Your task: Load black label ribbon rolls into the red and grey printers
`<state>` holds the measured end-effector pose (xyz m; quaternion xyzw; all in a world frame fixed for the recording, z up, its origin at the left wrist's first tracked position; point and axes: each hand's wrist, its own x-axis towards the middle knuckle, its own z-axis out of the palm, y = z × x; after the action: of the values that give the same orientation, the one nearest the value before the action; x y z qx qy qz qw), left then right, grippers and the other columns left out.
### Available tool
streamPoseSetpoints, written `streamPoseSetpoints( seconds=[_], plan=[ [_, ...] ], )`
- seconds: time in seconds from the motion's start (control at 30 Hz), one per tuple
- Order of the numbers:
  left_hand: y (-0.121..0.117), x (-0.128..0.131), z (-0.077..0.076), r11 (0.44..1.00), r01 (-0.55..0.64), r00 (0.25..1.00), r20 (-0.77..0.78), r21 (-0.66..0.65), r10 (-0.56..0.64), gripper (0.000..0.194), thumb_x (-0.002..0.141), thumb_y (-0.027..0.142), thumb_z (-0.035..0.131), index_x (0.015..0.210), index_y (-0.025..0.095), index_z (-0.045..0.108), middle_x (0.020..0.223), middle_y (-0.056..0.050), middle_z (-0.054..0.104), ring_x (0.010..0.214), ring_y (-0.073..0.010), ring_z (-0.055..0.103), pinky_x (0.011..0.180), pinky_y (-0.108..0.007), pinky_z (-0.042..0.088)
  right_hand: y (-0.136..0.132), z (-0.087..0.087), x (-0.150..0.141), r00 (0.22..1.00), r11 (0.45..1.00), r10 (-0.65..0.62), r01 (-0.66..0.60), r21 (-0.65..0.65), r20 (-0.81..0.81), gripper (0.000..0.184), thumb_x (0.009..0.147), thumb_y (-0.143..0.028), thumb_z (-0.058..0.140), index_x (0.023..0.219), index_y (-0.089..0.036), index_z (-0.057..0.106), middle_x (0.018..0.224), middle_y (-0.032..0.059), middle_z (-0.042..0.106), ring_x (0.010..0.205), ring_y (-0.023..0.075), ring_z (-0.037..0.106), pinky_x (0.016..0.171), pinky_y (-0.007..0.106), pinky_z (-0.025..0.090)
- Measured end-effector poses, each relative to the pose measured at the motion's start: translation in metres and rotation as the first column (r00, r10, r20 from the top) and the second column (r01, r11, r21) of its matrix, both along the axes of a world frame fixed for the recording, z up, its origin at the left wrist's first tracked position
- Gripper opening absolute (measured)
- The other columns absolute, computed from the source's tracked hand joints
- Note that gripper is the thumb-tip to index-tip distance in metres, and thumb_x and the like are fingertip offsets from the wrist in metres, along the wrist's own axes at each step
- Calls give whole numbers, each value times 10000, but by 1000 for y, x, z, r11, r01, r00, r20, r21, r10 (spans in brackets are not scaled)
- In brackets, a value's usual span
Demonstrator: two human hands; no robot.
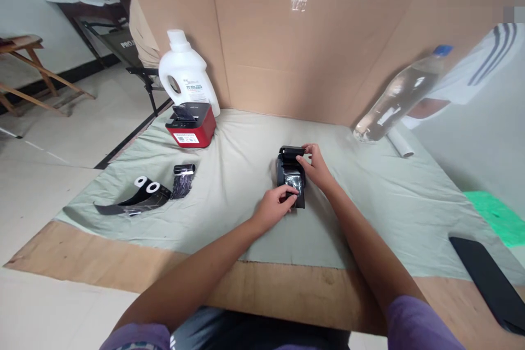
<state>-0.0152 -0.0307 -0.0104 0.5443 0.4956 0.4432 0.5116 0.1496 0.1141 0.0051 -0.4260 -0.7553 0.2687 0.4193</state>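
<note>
A small black printer-like device (281,167) sits on the cloth in front of me, its lid (293,152) tilted up at the far side. A strip of glossy black film (293,179) lies over its body and hangs down at the near side. With thumb and fingers, my left hand (275,205) pinches the near end of this film. My right hand (315,165) is closed on the right edge of the raised lid, thumb on the near face. The inside of the device is mostly hidden under the film and fingers.
At the left stand a red and black box-shaped device (192,126) and a white detergent bottle (191,74). Rolls of black film (153,191) lie nearby. A clear bottle (400,98) leans on the right against the cardboard screen (266,49), beside a white tube (401,143). A phone (490,281) lies front right.
</note>
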Motion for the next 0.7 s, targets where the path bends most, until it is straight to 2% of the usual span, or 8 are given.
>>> streamPoseSetpoints(
  seconds=[0.13,0.2,0.3,0.37,0.5,0.53,0.6,0.7],
  plan=[
    [-1,1,3,1000,17,1000,-7,11,-17,264,901,372,618,1052,188,733,627,27,562,591,-139,585,618,-248,444,-5,10,15,983,993,117,-114,-28,144,281,901,-480,588,815,-240,471,1081,80,553,1061,249,546,954,433,457],
    [-4,2,7,999,32,999,-33,22,-31,262,889,370,622,1019,181,748,603,29,538,557,-127,524,591,-244,408,-6,9,16,979,992,116,-107,-65,169,272,889,-475,583,801,-238,483,1046,70,542,1012,237,541,901,408,473],
    [-10,0,13,995,30,996,-81,95,-22,265,875,375,628,946,169,779,536,45,434,513,-107,370,542,-243,307,-6,2,10,996,983,47,-33,-180,75,289,815,-467,628,894,-248,457,1020,49,539,942,218,545,789,361,491],
    [-8,-5,16,987,-31,997,-61,155,41,290,884,384,609,941,160,785,534,46,402,520,-104,317,538,-245,271,-4,-5,5,1000,965,6,-13,-263,-26,352,770,-453,645,976,-257,436,1046,40,550,923,206,555,763,346,495],
    [29,-24,24,961,-214,975,-18,178,220,302,883,359,595,1013,146,765,544,51,403,520,-100,337,532,-234,276,-6,-13,1,976,939,20,-93,-332,-216,401,712,-405,622,1027,-266,416,1077,37,570,978,209,578,862,374,504],
    [43,-30,28,970,-206,976,-40,132,213,332,869,335,611,1104,144,747,538,57,418,507,-99,358,527,-229,289,-7,-14,1,967,936,28,-115,-334,-253,402,704,-395,613,1028,-269,413,1075,37,579,1000,214,582,891,382,501],
    [70,-41,37,993,-106,990,-102,-51,100,545,841,289,638,1368,152,625,530,65,477,473,-105,423,509,-221,318,-11,-14,1,954,933,35,-138,-332,-298,415,695,-380,610,1040,-274,405,1082,40,598,1033,224,589,923,395,495],
    [95,-53,48,943,90,985,-112,-321,-132,823,821,280,661,1590,213,373,568,50,575,463,-122,532,484,-207,339,-15,-12,2,939,923,39,-165,-348,-341,454,694,-350,619,1076,-286,383,1143,51,625,1058,231,604,937,405,496]
  ],
)
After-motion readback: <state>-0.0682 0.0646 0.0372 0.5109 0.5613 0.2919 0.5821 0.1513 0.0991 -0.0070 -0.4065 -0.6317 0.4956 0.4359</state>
